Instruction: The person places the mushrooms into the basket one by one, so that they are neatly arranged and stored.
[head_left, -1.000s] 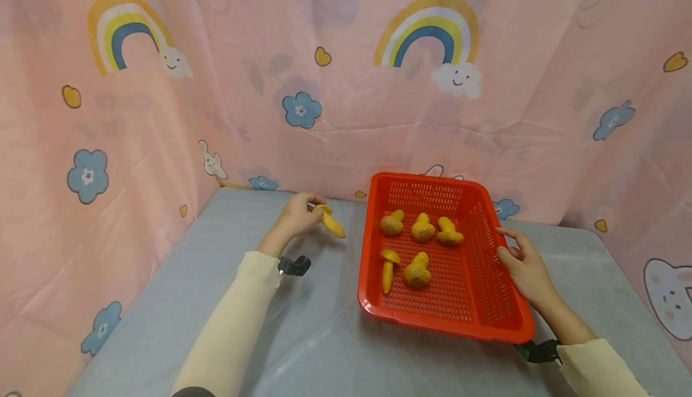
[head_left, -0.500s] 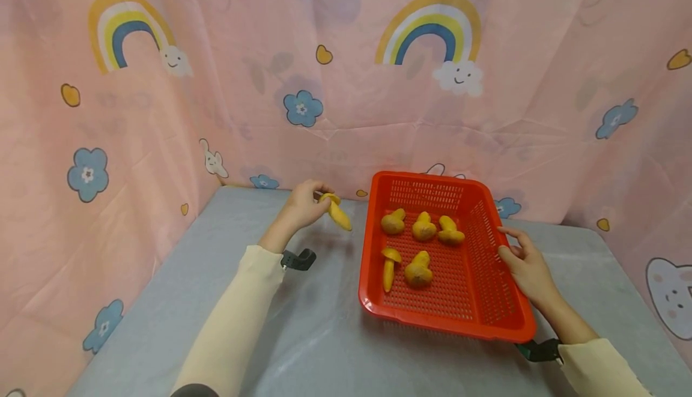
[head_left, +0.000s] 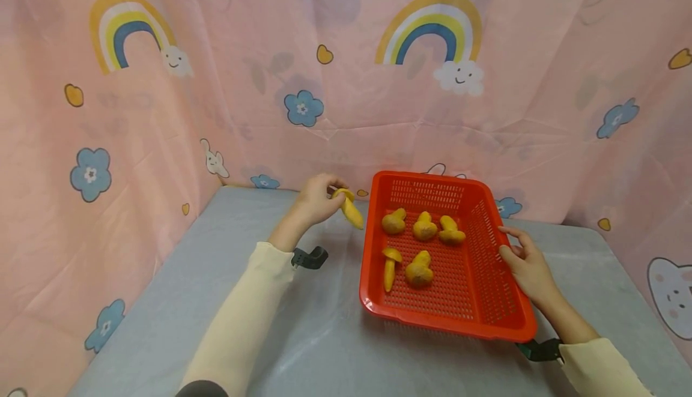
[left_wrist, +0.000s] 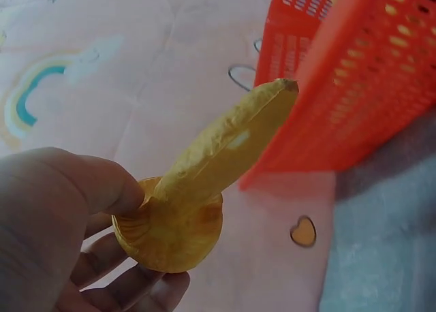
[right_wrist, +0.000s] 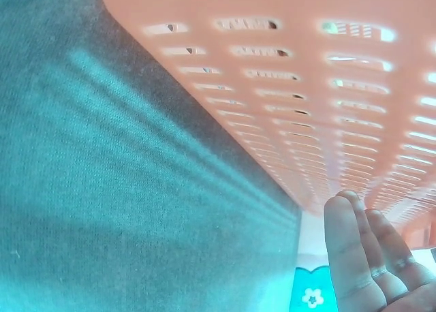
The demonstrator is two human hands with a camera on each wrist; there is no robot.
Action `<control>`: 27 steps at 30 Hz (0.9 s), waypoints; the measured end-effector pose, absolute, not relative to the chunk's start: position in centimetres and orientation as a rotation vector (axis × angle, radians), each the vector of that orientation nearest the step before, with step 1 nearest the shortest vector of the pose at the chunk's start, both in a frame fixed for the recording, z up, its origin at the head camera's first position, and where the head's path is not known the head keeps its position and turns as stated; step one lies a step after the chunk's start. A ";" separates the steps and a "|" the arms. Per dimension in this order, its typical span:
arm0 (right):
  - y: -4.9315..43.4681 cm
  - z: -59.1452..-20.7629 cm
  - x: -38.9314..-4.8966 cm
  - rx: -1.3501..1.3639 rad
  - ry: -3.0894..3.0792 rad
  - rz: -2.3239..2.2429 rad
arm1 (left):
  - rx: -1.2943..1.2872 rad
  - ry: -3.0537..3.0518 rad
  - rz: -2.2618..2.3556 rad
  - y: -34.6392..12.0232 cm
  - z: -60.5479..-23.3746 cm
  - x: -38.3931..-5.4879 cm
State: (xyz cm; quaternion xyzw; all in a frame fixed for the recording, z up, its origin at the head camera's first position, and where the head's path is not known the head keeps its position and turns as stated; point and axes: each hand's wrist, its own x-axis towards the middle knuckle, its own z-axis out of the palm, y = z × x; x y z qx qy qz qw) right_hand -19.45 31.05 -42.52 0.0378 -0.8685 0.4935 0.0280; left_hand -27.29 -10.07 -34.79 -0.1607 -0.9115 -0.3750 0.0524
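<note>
In the head view, my left hand (head_left: 320,199) pinches a yellow mushroom (head_left: 352,212) by its cap, just left of a red plastic basket (head_left: 365,265). In the left wrist view the mushroom's stem (left_wrist: 218,145) points up and right toward the basket wall. My right hand (head_left: 532,271) holds the basket's right rim, thumb on the rim. The right wrist view has several of its fingers (right_wrist: 347,251) against the outside of the slotted wall (right_wrist: 306,67). Several yellow mushrooms, such as one near the front (head_left: 419,269), lie in the basket.
A grey cloth-covered table (head_left: 303,331) bears the basket. Behind and on both sides hangs a pink curtain (head_left: 346,109) printed with rainbows and flowers. Each wrist carries a dark strap mount, the left one (head_left: 310,258) sticking out toward the middle.
My left hand has lifted the mushroom slightly and carried it right, close to the basket's left rim. My right hand and the basket have stayed in place.
</note>
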 end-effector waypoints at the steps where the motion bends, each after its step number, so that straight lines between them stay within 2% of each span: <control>1: 31.0 -42.5 -19.4 0.115 -2.682 1.524 | -0.503 -2.768 -1.138 -9.8 -34.7 -27.3; 11: 31.1 -42.6 -19.5 0.106 -2.689 1.519 | -0.626 -2.729 -1.130 -7.1 -33.7 -27.7; 27: 31.1 -42.6 -19.4 0.112 -2.690 1.526 | -0.786 -2.788 -1.073 -1.9 -34.3 -27.9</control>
